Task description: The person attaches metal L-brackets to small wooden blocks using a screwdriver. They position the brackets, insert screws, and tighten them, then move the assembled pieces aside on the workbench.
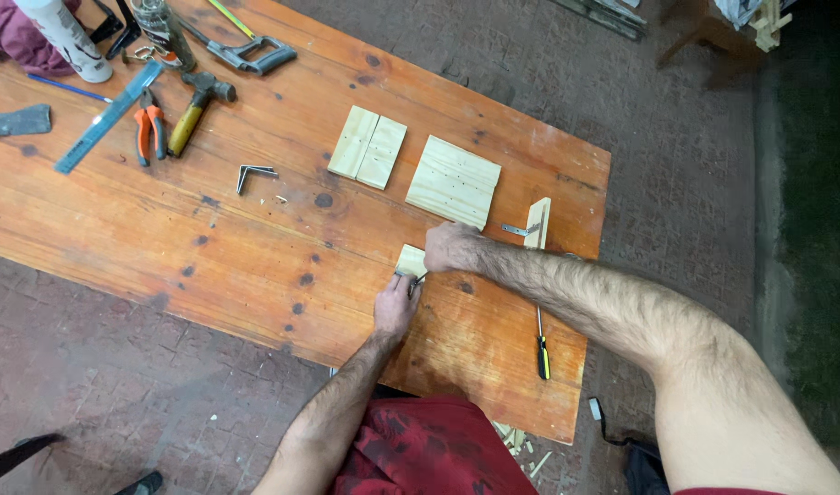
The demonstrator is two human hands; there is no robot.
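Orange table, pale wood pieces, orange-handled pliers, yellow-black screwdriver.

A small pale wood block lay flat just right of frame centre on the orange table, partly covered; a small metal piece sat against its lower edge.

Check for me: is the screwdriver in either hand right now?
No. The screwdriver lies on the table under the right forearm, while both hands work at the small wood piece.
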